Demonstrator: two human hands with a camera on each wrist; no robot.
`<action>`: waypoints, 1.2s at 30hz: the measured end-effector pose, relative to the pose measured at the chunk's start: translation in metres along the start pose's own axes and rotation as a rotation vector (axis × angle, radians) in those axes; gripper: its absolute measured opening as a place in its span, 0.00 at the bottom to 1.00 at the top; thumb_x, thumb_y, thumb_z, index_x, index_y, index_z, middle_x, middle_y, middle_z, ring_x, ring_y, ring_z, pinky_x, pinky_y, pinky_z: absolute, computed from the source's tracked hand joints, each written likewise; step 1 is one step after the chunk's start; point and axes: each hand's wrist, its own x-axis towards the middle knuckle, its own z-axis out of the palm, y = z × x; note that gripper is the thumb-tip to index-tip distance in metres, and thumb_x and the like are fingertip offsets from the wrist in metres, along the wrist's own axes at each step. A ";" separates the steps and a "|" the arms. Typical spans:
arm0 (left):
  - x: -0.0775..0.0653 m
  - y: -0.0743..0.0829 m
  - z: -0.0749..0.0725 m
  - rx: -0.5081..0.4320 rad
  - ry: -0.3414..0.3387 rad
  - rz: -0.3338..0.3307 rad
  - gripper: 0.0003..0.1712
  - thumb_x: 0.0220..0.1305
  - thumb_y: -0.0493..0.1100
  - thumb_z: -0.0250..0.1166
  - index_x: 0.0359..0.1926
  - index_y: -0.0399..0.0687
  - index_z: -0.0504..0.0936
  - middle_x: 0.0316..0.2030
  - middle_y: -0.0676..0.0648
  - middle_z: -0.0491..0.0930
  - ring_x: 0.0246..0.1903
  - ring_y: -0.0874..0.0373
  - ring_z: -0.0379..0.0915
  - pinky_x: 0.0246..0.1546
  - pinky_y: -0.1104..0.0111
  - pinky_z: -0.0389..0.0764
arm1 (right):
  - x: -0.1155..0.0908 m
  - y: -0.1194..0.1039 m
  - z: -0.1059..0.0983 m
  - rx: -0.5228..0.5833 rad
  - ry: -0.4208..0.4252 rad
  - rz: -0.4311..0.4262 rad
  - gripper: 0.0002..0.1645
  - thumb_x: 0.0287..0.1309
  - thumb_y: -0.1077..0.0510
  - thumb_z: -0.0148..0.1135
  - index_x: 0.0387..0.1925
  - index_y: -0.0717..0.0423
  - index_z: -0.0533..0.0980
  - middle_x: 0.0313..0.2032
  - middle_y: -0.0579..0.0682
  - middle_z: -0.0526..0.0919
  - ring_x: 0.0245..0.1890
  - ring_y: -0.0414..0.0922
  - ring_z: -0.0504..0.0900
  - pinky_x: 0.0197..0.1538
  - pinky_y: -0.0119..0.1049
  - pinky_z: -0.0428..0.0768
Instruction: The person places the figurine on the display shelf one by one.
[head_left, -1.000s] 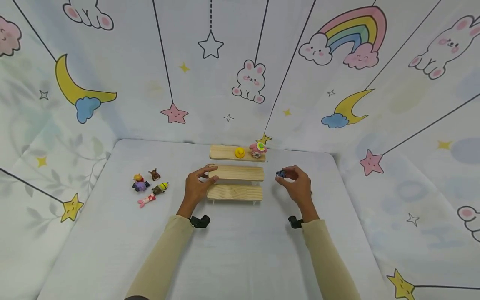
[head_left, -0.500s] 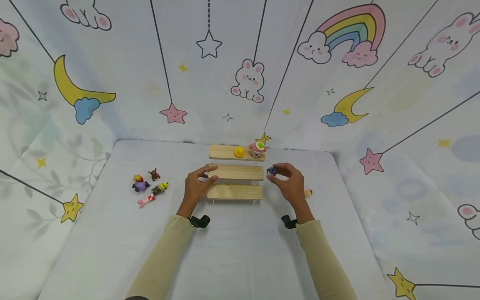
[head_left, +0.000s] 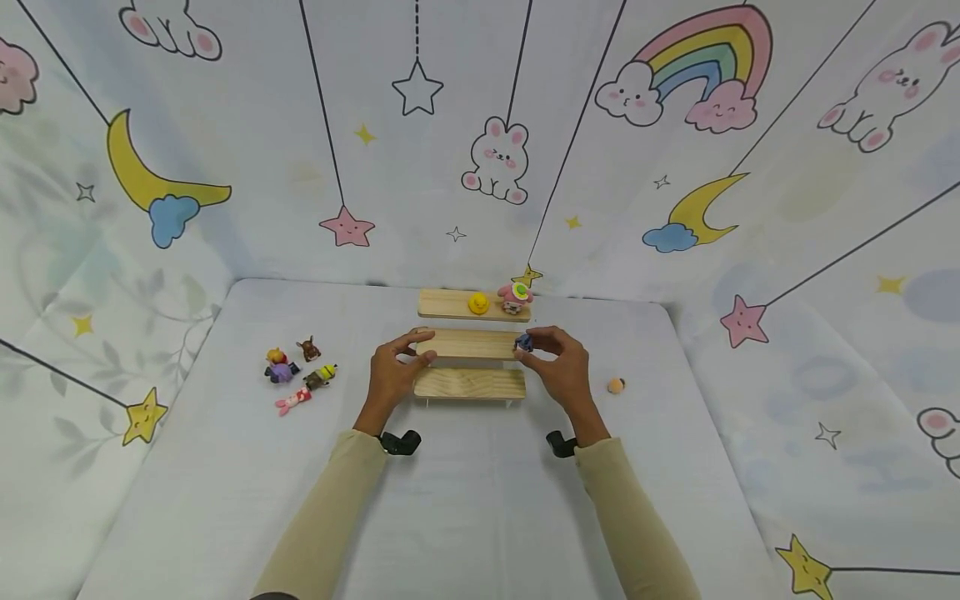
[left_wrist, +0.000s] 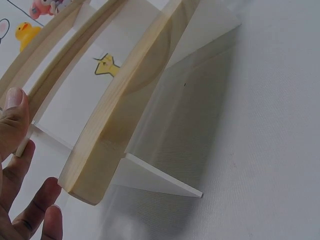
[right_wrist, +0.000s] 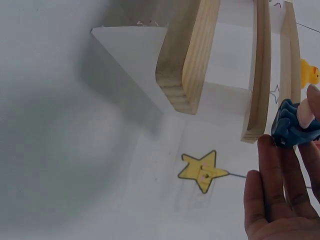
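A tiered display stand holds three wooden planks, the top [head_left: 450, 302], middle [head_left: 468, 343] and bottom [head_left: 470, 384]. My left hand [head_left: 391, 372] holds the left end of the middle plank, thumb on it in the left wrist view. At that plank's right end, my right hand [head_left: 564, 365] pinches a small dark blue figurine [right_wrist: 292, 125] between thumb and fingers. Whether the figurine touches the wood cannot be told. On the top plank are a yellow duck [head_left: 478, 304] and a pink figurine [head_left: 514, 298] with a green and white patch.
Several small figurines lie in a group at left: a purple one [head_left: 282, 372], a brown one [head_left: 308, 348], a yellow-headed one [head_left: 320, 377] and a pink-and-red one [head_left: 293, 402]. A small orange-tan toy [head_left: 616, 386] lies right of my right hand. A patterned backdrop rises behind the table.
My right hand has carried the blue figurine leftward from beside the stand to the middle plank's right end, uncovering the orange-tan toy. My left hand has stayed on the plank.
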 end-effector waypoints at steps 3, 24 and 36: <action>0.001 0.000 0.000 -0.002 -0.003 0.002 0.21 0.58 0.52 0.74 0.54 0.68 0.85 0.63 0.59 0.77 0.50 0.45 0.77 0.40 0.63 0.78 | 0.000 0.001 0.003 -0.002 0.004 0.000 0.24 0.48 0.48 0.79 0.49 0.42 0.82 0.45 0.43 0.86 0.48 0.42 0.85 0.55 0.46 0.81; 0.001 0.001 0.000 0.009 0.007 0.004 0.24 0.56 0.57 0.73 0.55 0.66 0.85 0.63 0.56 0.78 0.49 0.45 0.77 0.40 0.66 0.76 | 0.000 -0.002 0.019 -0.085 0.020 0.031 0.24 0.48 0.49 0.79 0.50 0.39 0.83 0.50 0.43 0.85 0.56 0.45 0.79 0.65 0.55 0.70; 0.002 -0.001 0.001 0.016 0.019 -0.010 0.21 0.56 0.53 0.74 0.52 0.71 0.86 0.61 0.61 0.79 0.47 0.54 0.77 0.41 0.63 0.77 | -0.002 -0.003 0.018 -0.119 0.006 0.013 0.28 0.48 0.46 0.79 0.53 0.42 0.82 0.51 0.43 0.84 0.56 0.45 0.79 0.64 0.51 0.71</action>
